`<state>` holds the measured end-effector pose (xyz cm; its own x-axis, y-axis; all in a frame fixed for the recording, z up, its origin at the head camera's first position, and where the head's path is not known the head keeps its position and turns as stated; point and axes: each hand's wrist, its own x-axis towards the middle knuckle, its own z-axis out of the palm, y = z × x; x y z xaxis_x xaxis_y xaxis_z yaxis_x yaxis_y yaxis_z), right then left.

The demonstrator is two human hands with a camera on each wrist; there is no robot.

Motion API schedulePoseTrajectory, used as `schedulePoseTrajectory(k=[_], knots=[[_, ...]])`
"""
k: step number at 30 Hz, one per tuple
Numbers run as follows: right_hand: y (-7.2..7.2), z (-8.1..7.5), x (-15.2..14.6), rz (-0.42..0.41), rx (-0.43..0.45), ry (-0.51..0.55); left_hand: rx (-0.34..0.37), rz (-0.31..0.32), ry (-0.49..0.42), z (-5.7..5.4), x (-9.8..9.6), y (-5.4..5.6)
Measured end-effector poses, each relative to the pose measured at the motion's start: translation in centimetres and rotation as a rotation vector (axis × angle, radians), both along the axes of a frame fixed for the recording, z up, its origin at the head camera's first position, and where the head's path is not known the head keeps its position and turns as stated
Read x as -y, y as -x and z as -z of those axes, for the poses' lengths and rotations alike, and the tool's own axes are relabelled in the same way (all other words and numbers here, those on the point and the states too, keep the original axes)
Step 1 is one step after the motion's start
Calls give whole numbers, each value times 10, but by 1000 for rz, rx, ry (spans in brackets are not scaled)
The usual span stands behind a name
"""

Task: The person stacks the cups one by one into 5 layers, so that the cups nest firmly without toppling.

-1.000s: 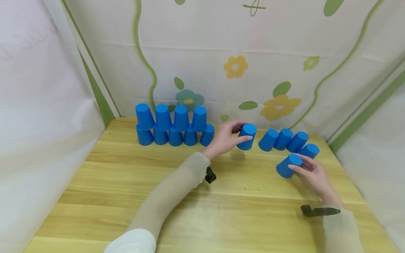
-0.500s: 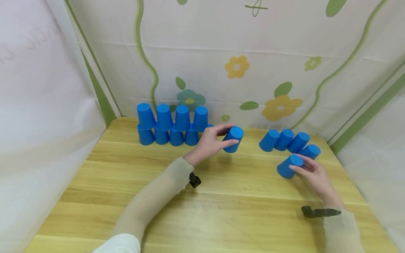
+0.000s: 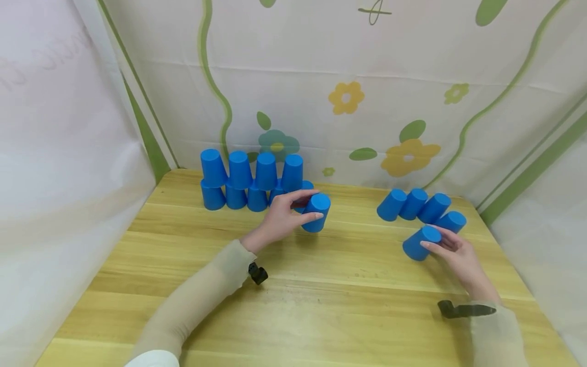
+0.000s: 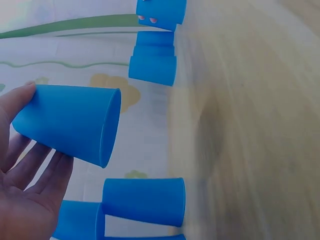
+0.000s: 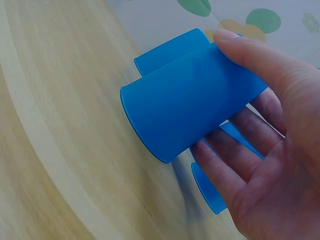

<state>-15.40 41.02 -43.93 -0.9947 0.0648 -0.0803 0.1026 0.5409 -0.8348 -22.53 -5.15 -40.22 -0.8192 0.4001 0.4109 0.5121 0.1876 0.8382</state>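
My left hand grips an upside-down blue cup between thumb and fingers, holding it off the table in front of the right end of the stacked cups. That stack has a lower row of blue cups and an upper row of several cups, all mouth down, each upper cup resting on the row beneath. My right hand holds another blue cup by its sides, tilted, near several upside-down cups at the back right. The left hand hides part of the lower row.
The wooden table ends at a white curtain with printed flowers behind the cups. More curtain hangs along the left side. Both wrists carry small black cameras.
My left hand has carried its cup leftward and a little nearer me, to the front of the stack's right end. The right hand and its cup stay almost where they were.
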Motion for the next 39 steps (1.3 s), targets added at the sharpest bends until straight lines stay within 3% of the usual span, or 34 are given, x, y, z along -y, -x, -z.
schedulePoseTrajectory(k=[5, 11, 21, 31, 39], knots=[[0, 1, -1, 3, 6, -14, 12, -8, -5, -1, 15, -10], [0, 2, -1, 0, -1, -11, 2, -67, -24, -8, 38, -19], [-1, 1, -2, 15, 17, -44, -65, -184, -125, -44, 83, -22], [-1, 3, -3, 18, 14, -35, -203, -363, -167, -88, 127, -3], [0, 1, 0, 19, 36, -37, -130, -500, -104, -106, 155, 27]])
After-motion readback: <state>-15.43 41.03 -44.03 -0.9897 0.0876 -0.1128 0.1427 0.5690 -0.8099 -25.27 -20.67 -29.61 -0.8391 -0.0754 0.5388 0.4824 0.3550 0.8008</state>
